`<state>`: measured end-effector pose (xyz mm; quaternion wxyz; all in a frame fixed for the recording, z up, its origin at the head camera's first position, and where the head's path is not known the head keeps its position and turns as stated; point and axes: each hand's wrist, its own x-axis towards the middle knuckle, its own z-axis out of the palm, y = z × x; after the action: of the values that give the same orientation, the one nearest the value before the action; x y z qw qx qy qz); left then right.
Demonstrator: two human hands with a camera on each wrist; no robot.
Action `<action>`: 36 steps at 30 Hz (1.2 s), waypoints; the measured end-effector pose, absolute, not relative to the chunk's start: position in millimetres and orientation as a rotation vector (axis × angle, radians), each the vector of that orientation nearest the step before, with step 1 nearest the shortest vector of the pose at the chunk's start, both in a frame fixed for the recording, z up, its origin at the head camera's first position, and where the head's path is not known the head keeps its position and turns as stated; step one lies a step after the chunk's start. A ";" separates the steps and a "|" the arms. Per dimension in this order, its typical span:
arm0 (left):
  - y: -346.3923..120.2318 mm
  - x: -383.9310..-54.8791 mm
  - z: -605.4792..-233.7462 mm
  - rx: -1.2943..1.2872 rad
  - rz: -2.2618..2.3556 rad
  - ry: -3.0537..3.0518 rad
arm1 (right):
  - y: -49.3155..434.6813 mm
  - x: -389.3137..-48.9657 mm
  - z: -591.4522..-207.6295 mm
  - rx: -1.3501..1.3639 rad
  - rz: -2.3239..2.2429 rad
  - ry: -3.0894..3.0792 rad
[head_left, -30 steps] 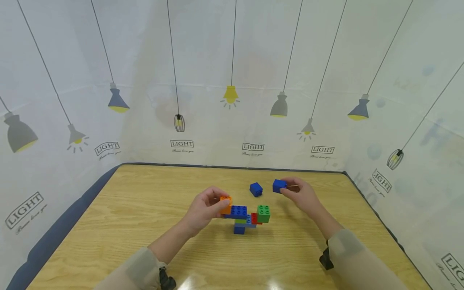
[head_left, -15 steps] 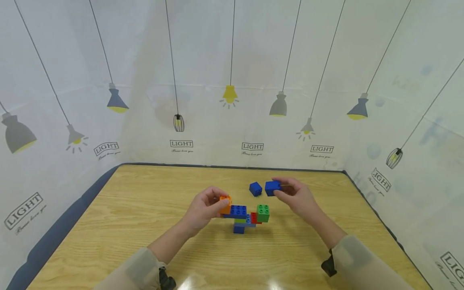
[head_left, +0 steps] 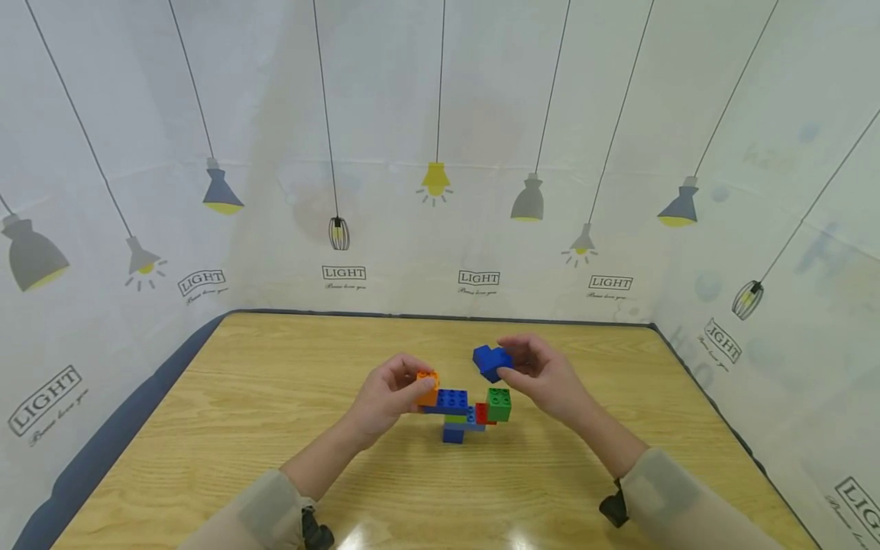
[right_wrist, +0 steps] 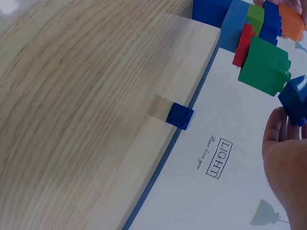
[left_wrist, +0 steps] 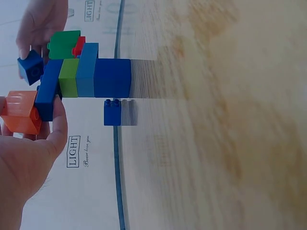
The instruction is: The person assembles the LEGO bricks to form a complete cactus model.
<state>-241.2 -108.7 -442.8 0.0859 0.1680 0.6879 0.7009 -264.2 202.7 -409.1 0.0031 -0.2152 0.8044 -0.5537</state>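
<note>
My left hand grips the orange brick and the end of the long blue brick under it, at the left of a toy brick structure. That structure stands on a blue base brick, with lime green and lighter blue bricks between. On its right side sit a red brick and a green brick. My right hand pinches a tilted blue brick in the air, behind and above the green one.
Another blue brick lies loose on the wooden table, behind the structure, partly overlapped by the held one in the head view. A white curtain printed with lamps surrounds the table's dark-edged back and sides.
My right hand has carried the blue brick leftward, toward the structure, and turned it. The left hand and the structure have stayed in place.
</note>
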 end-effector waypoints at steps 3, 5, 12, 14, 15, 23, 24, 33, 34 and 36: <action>-108.4 -241.0 -442.7 0.520 2.092 2.047 | 197.3 -262.3 -407.6 -0.723 -1.705 2.506; -108.0 -241.2 -442.9 0.525 2.091 2.050 | 193.9 -261.5 -407.3 -0.772 -1.672 2.506; -107.7 -241.9 -443.4 0.517 2.088 2.051 | 181.3 -257.0 -407.2 -0.904 -1.529 2.538; -107.7 -242.2 -443.4 0.523 2.092 2.045 | 178.2 -256.5 -407.1 -0.921 -1.478 2.560; -107.7 -242.2 -443.2 0.527 2.094 2.043 | 176.9 -256.5 -407.0 -0.925 -1.454 2.574; -107.7 -242.6 -443.3 0.524 2.092 2.040 | 167.8 -256.4 -406.2 -0.915 -1.364 2.600; -107.6 -242.7 -443.6 0.519 2.092 2.041 | 167.0 -257.0 -406.7 -0.915 -1.361 2.595; -107.0 -242.6 -443.6 0.515 2.098 2.035 | 161.4 -257.1 -405.0 -0.869 -1.373 2.557; -107.0 -242.7 -443.5 0.515 2.099 2.034 | 161.0 -256.9 -404.7 -0.861 -1.373 2.558; -106.9 -242.4 -443.1 0.520 2.101 2.031 | 160.9 -257.2 -405.1 -0.848 -1.372 2.561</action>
<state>-242.4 -106.9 -443.1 0.0867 0.1745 0.6816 0.7053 -257.2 160.9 -405.1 0.0575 -0.2798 0.8447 -0.4526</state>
